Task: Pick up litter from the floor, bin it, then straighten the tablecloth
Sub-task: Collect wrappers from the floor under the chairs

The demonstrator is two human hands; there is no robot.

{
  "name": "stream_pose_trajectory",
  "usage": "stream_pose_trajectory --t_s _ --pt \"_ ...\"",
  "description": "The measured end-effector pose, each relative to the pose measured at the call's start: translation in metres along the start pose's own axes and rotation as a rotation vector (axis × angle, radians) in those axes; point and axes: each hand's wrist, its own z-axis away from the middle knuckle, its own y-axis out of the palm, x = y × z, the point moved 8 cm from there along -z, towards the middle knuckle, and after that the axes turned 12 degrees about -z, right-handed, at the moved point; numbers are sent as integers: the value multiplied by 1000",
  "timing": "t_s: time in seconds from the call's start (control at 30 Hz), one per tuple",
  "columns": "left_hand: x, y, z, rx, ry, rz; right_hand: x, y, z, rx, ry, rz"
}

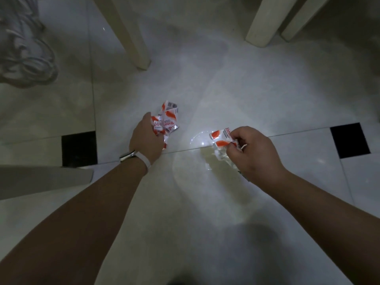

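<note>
Two hands, each clutching crumpled wrappers above a pale tiled floor (226, 89).

Cream furniture legs stand at 12 o'clock (131, 33) and 1 o'clock (265, 19); black inset tiles lie at 9 o'clock (79, 148) and 3 o'clock (349, 139). The left hand (145, 138), a white band (144, 160) on its wrist, has its fingers curled around a bunch of red-and-white wrappers (167, 118) near centre. The right hand (251, 151), toward 3 o'clock, pinches another red-and-white wrapper (221, 139) between thumb and fingertips.

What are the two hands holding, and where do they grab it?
The left hand clutches crumpled orange-and-white wrappers by their lower part. The right hand pinches another wrapper at its right edge.
</note>
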Motion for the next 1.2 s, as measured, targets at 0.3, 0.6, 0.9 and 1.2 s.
stream_pose_trajectory --t_s 0.3,0.6,0.9,1.2 --pt "4 -5 -5 -72 78 -278 -4 0 1 -1 8 0" --pt "-13 -7 1 -116 126 -84 -8 -1 8 10 -2 -26" --pt "-42 6 -7 93 424 -428 -11 -5 7 12 -8 -25" --pt "-47 8 -4 73 435 -352 -14 -7 6 9 -15 -15"
